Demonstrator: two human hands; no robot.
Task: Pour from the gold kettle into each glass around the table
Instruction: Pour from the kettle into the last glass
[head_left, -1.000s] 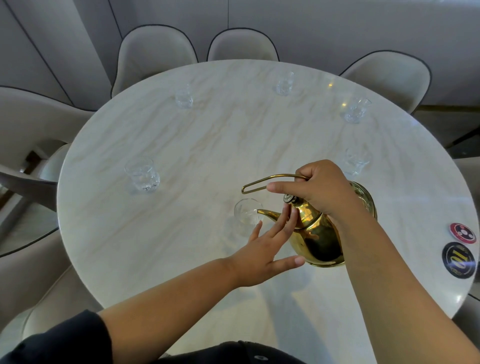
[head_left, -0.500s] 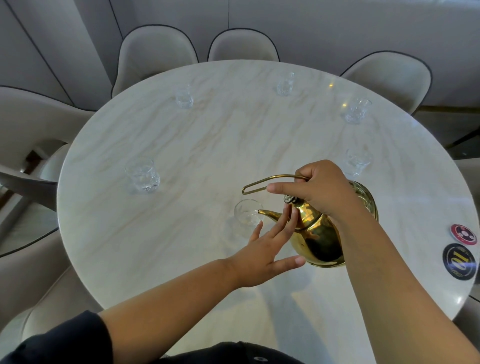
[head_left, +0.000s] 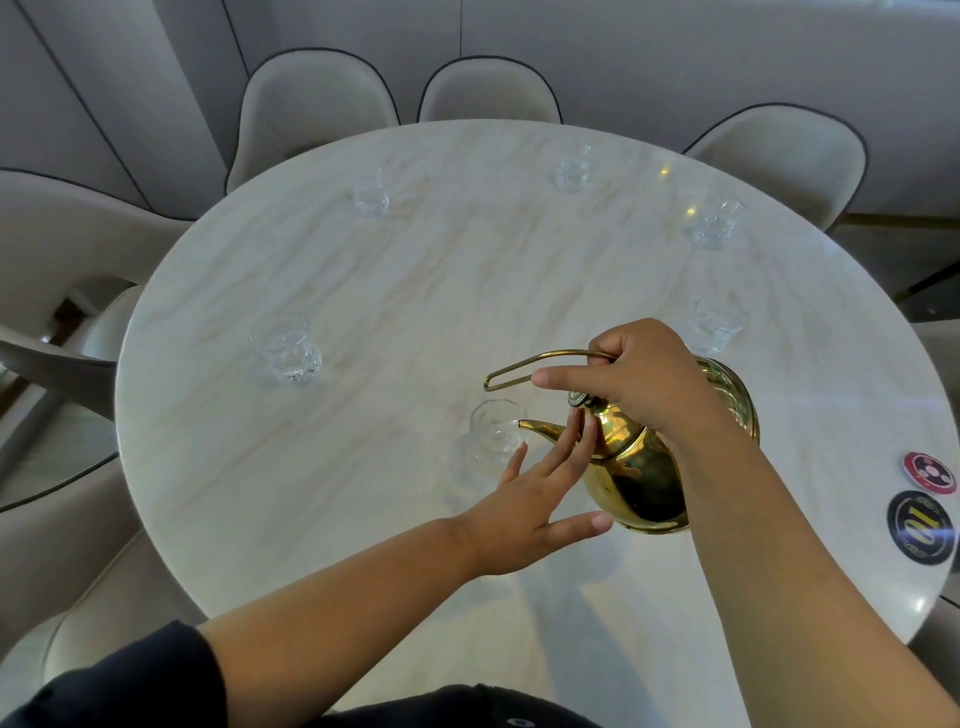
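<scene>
My right hand (head_left: 644, 384) grips the thin handle of the gold kettle (head_left: 639, 467), which tilts left above the round marble table (head_left: 363, 467). Its spout tip sits over the rim of the nearest glass (head_left: 496, 434). My left hand (head_left: 530, 509) is open with fingers spread, its fingertips resting against the kettle's lid and neck. Other clear glasses stand around the table: at the left (head_left: 287, 349), far left (head_left: 370, 195), far middle (head_left: 573, 170), far right (head_left: 717, 224), and one (head_left: 716, 327) just behind my right hand.
Two round coasters, one red (head_left: 930, 472) and one black (head_left: 920, 527), lie at the table's right edge. Padded beige chairs (head_left: 311, 104) ring the table on the left, far side and right.
Hardly anything moved. The kettle stays tilted at the nearest glass, with both hands holding the same positions.
</scene>
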